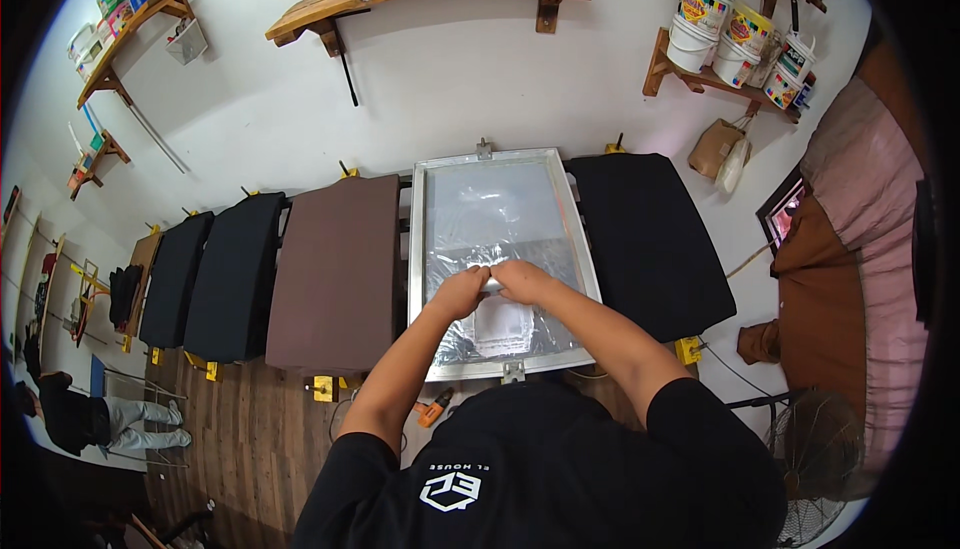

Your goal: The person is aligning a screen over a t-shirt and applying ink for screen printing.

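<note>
My left hand (458,295) and my right hand (521,283) are side by side, both closed on a short silver bar-like tool (491,285), its details mostly hidden by my fingers. They are over the middle of an aluminium-framed screen (418,239), covered with crinkled clear plastic (500,194), between a brown padded board and a black one. A pale pinkish-white patch (502,334) shows on the screen just below my hands. Metal clamps hold the frame at the top and bottom middle.
Fabric-covered boards (330,269) line the wall, black one (645,239) at right. Wooden shelves (430,4) hold tubs and tools. An orange drill (432,409) lies below. A person (85,414) is at far left. A fan (815,454) and hanging cloth (860,199) are at right.
</note>
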### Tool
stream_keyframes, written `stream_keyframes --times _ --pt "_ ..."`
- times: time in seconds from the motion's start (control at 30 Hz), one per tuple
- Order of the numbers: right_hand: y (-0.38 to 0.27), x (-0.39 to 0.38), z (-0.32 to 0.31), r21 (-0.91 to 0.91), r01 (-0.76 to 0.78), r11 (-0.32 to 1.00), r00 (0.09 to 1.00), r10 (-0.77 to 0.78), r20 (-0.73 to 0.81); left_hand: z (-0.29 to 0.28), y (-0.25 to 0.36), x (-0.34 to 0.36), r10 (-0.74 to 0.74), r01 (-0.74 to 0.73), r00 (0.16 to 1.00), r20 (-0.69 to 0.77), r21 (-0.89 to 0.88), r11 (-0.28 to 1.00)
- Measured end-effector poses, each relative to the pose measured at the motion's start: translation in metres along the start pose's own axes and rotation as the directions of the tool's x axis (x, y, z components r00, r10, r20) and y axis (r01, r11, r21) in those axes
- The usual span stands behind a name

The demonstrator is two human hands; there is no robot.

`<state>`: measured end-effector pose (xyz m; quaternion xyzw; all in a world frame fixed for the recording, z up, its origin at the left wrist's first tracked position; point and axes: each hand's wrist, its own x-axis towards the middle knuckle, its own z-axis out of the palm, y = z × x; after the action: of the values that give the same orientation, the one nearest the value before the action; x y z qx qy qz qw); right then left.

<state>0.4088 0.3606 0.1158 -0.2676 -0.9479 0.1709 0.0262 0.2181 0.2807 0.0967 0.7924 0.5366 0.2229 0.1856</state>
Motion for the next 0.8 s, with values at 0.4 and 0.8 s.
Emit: stream_keyframes --times 0.4,0.8 --pt "-0.001 -0.008 0.017 -0.013 -0.013 1.000 0.998 0.012 -0.062 0.017 -0.001 -0.002 -0.027 0.027 1.000 0.001 0.013 1.000" --pt "-0.045 -0.076 0.029 0.065 0.010 0.998 1.000 -0.010 -0.005 0.028 0.050 -0.066 0.000 0.002 1.000 0.022 -0.057 0.998"
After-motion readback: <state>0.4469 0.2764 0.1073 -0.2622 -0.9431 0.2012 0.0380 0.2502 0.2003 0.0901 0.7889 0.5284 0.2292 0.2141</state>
